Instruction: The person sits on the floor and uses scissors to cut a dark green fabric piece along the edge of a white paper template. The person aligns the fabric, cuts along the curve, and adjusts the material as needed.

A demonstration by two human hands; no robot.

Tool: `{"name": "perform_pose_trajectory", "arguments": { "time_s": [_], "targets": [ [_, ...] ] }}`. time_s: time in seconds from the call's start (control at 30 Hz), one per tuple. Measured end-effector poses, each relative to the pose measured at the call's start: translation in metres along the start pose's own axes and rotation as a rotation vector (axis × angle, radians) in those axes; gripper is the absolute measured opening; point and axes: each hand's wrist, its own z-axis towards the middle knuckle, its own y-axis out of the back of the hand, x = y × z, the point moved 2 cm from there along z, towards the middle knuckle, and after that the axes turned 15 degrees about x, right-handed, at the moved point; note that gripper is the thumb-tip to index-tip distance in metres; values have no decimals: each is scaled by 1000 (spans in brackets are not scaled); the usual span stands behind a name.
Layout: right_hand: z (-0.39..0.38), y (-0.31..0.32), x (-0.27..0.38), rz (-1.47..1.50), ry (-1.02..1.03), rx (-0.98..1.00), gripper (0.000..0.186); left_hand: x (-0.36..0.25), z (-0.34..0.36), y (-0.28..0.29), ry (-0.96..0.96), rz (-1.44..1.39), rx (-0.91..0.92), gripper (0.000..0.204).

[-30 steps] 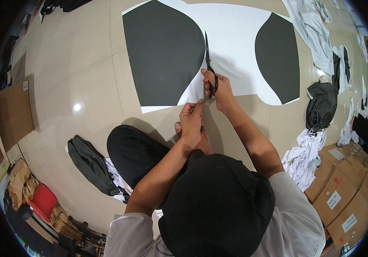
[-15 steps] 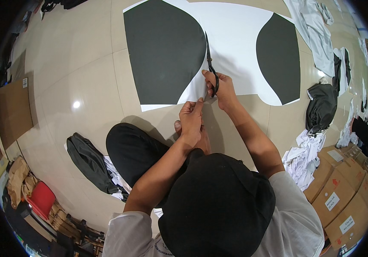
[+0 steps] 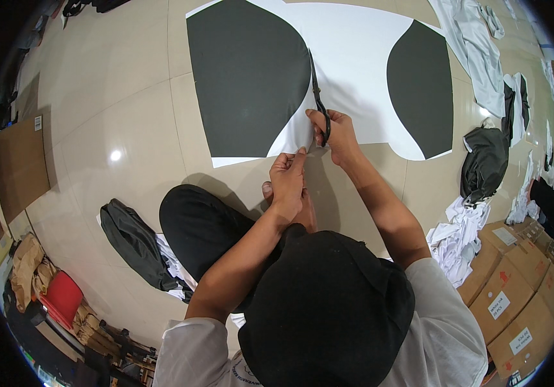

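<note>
Pinching the white sheet [image 3: 354, 71] taut with my left hand [image 3: 288, 182], my right hand [image 3: 335, 132] closes around scissors [image 3: 319, 103] cutting beside the black shape [image 3: 248, 77].

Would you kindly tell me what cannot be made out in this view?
- Head view: black scissors, handles covered by the right hand.
- White sheet with black shapes, far edge cut off by the frame.
- Left hand: pinched sheet edge hidden under its fingers.
- Brown cardboard boxes: labels too small.

Single head-worn fisheye looks steeply down, close over the floor [image 3: 122, 97].
</note>
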Motion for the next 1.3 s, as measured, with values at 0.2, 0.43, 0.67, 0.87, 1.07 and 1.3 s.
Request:
{"name": "perform_pose_trajectory", "arguments": {
  "time_s": [0.2, 0.43, 0.67, 0.87, 1.07, 1.3],
  "targets": [
    [-2, 2, 4, -25, -15, 0, 30, 2, 3, 3, -2, 17, -9, 28],
    [7, 7, 17, -70, -25, 20, 36, 2, 2, 2, 5, -13, -8, 27],
    [17, 8, 29, -115, -30, 27, 38, 4, 1, 2, -34, -62, 3, 25],
    [18, 6, 33, -120, -20, 21, 36, -2, -1, -2, -23, -70, -6, 27],
    [20, 13, 31, -142, -7, 22, 33, -1, -1, -2, -32, -65, -8, 27],
    [19, 15, 34, -156, 4, 30, 32, 3, 1, 1, -17, -40, -21, 28]
  ]
}}
